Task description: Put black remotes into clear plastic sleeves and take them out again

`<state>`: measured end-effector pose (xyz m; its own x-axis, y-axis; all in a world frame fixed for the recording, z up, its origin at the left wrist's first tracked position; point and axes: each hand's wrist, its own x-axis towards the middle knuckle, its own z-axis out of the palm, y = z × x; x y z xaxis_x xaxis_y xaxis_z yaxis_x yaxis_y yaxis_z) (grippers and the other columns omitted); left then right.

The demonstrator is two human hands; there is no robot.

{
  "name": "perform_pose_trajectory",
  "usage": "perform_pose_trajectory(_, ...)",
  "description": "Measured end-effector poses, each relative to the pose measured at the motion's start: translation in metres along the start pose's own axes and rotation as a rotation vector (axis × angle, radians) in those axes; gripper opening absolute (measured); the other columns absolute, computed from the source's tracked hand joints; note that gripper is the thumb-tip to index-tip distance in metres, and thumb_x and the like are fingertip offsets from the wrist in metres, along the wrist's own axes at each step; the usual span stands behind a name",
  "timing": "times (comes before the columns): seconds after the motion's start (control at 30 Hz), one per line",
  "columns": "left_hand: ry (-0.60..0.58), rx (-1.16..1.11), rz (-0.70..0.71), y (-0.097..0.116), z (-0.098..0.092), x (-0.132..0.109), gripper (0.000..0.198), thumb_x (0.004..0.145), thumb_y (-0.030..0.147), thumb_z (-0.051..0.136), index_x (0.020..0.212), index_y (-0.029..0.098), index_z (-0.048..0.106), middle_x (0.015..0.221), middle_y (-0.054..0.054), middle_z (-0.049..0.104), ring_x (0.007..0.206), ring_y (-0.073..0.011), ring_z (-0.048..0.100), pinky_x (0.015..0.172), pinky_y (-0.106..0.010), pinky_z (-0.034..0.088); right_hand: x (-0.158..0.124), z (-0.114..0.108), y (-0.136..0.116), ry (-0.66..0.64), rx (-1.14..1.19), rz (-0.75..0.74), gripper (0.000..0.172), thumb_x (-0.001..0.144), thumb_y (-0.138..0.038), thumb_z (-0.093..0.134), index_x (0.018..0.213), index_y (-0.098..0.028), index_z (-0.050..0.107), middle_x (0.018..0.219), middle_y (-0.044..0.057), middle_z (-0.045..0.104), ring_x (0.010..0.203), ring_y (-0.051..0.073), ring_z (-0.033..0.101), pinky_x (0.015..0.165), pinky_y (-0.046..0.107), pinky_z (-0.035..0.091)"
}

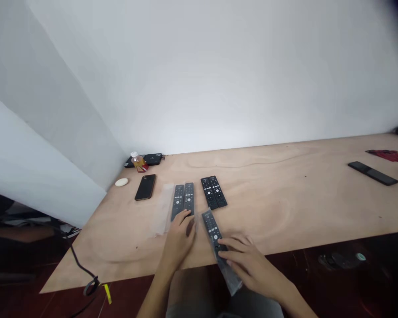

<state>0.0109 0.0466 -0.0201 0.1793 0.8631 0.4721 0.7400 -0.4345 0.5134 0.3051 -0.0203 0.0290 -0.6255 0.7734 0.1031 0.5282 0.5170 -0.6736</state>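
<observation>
Sleeved remote control [214, 230] lies just nearside of the bare remotes [213, 192]; right hand [243, 256] touches it, left hand [181, 234] apart, grips unclear. Probably light, stiff, slippery: best held by long edges.

Bare forearms [159, 282] and plain grey clothing [185, 305]
Our left hand [181, 232] and right hand [247, 260] are bare and slender-fingered, on narrow wrists; the clothing over our legs shows as soft greyish fabric, its cut too blurred for us to tell.
</observation>
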Motion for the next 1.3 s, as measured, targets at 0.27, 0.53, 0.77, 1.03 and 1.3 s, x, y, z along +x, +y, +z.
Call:
perform_pose_trajectory(0.27, -0.01, -0.003, 0.04, -0.009, 0.002, 0.0, 0.041, 0.101, 0.013, 0.057, 0.14, 0.024, 0.065, 0.139, -0.01, 0.07, 0.144, -0.0309, 0.057, 0.121, -0.058, 0.05, 0.05, 0.03, 0.005, 0.05, -0.13, 0.022, 0.044, 0.108, -0.027, 0.057, 0.151, -0.035, 0.063, 0.169, 0.002, 0.053, 0.16, 0.035, 0.037, 0.129, 0.061, 0.032)
perform_pose_trajectory(0.53, -0.063, 0.043, 0.085, -0.008, 0.0, 0.0, 0.059, 0.101, 0.006, 0.048, 0.154, 0.03, 0.059, 0.151, -0.008, 0.063, 0.149, -0.031, 0.049, 0.124, -0.06, 0.047, 0.121, 0.043, 0.032, 0.148, -0.327, 0.05, 0.055, 0.11, -0.031, 0.053, 0.164, -0.036, 0.049, 0.175, 0.003, 0.045, 0.166, 0.037, 0.027, 0.126, 0.067, 0.03)
perform_pose_trajectory(0.77, -0.083, 0.064, 0.091, -0.003, -0.002, 0.003, 0.043, 0.105, 0.02, 0.055, 0.147, 0.024, 0.067, 0.154, -0.007, 0.065, 0.152, -0.0318, 0.049, 0.126, -0.059, 0.045, 0.124, 0.048, 0.044, 0.41, -0.302, 0.085, 0.047, 0.114, -0.038, 0.047, 0.16, -0.029, 0.054, 0.173, 0.008, 0.047, 0.159, 0.037, 0.037, 0.125, 0.063, 0.031)
perform_pose_trajectory(1.03, -0.041, 0.057, 0.091, -0.004, 0.0, 0.006, 0.033, 0.111, 0.031, 0.053, 0.135, 0.02, 0.071, 0.146, -0.009, 0.07, 0.147, -0.0324, 0.053, 0.123, -0.06, 0.046, 0.105, 0.049, 0.035, 0.481, -0.255, 0.075, 0.023, 0.109, -0.026, 0.054, 0.123, -0.025, 0.072, 0.143, 0.012, 0.071, 0.143, 0.036, 0.054, 0.118, 0.058, 0.042)
perform_pose_trajectory(1.3, -0.009, -0.008, 0.164, 0.0, -0.003, 0.005, 0.041, 0.09, 0.027, 0.081, 0.13, 0.026, 0.072, 0.144, -0.008, 0.069, 0.144, -0.0344, 0.054, 0.121, -0.059, 0.047, 0.003, 0.02, 0.063, 0.493, 0.054, 0.092, 0.029, 0.101, -0.03, 0.066, 0.13, -0.026, 0.07, 0.135, 0.013, 0.065, 0.132, 0.031, 0.061, 0.117, 0.049, 0.049)
